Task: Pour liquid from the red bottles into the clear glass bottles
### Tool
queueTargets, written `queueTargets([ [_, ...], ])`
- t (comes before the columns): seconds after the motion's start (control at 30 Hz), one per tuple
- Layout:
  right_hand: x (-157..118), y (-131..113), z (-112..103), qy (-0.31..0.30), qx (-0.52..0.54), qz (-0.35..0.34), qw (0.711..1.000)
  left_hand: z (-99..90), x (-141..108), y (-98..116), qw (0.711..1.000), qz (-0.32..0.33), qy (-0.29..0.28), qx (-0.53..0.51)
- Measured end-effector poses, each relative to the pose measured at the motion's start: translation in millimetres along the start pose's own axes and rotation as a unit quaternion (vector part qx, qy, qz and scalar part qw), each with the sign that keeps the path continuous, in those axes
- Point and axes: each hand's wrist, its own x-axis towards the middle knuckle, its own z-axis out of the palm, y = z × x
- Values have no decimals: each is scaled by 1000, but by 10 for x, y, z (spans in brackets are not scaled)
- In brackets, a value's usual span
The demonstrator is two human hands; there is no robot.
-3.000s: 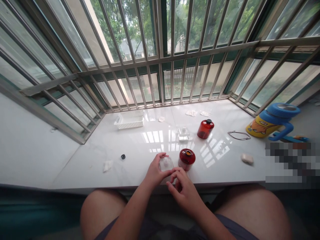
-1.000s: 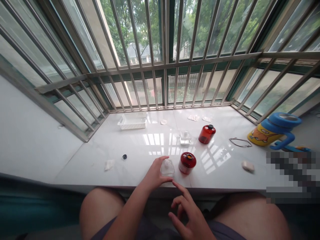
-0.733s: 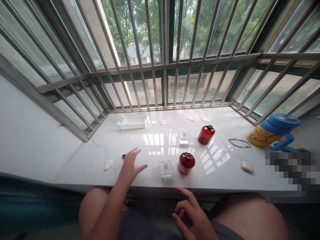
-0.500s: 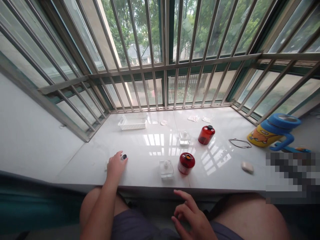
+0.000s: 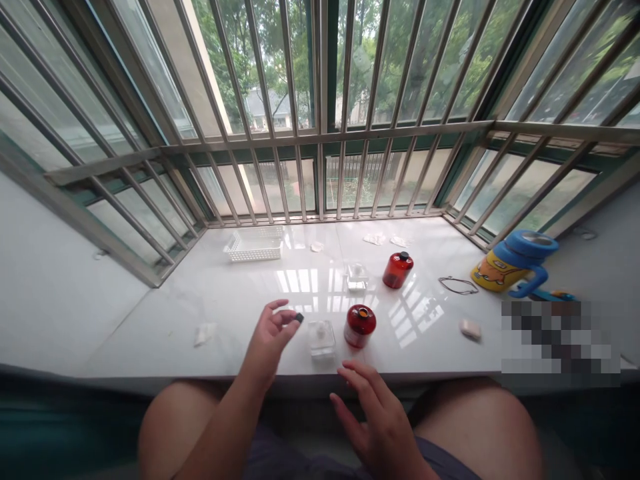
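Between the thumb and fingertips of my left hand (image 5: 271, 339) is a small black bottle cap (image 5: 299, 317), held above the white ledge. Just right of it stands a clear square glass container (image 5: 321, 340) with a knobbed lid. Beside that is a red bottle (image 5: 360, 327) whose neck is uncapped. My right hand (image 5: 373, 417) hovers at the ledge's front edge, fingers apart with nothing in them. Farther back, a second red bottle (image 5: 398, 271) wears a black cap, and another small clear glass container (image 5: 357, 277) stands to its left.
A white perforated basket (image 5: 255, 245) sits at the back left. Toward the right are a blue and yellow mug (image 5: 515, 263), a looped wire (image 5: 458, 285) and a small beige block (image 5: 471, 329). A white packet (image 5: 205, 334) lies at left. Metal bars (image 5: 320, 137) enclose the back.
My left hand has moved right with the black cap, toward the uncapped red bottle, uncovering the white packet. My right hand has risen slightly. The whole view has shifted a little.
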Motion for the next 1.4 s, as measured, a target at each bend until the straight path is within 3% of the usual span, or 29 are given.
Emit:
queueTargets([
  [0.07,133,0,2,40,-27,-10,999,404,-281,68,989,-59,-86,-104],
  [0.13,235,26,-5,81,-34,-24,996,683,-484,101,968,-119,-137,-174],
  [0.27,333,95,-83,130,-31,-23,991,909,-620,97,939,-168,-157,-257],
  [0.43,402,148,-240,81,-3,22,996,914,-544,-1,947,-159,-196,-197],
  [0.57,542,375,-325,71,-38,80,993,787,-360,-36,980,21,-196,9],
  [0.63,629,570,-333,51,-76,97,991,722,-221,-16,958,117,-205,165],
  [0.73,745,837,-300,-3,-109,89,990,721,15,5,902,176,-234,316],
  [1.0,917,962,-219,-77,-108,66,989,1079,439,-106,842,165,-276,433],
  [1.17,969,987,-226,-119,-92,65,986,1122,469,-85,837,155,-272,449],
  [1.4,670,864,-230,-36,-15,131,991,1098,480,-78,838,144,-273,449],
])
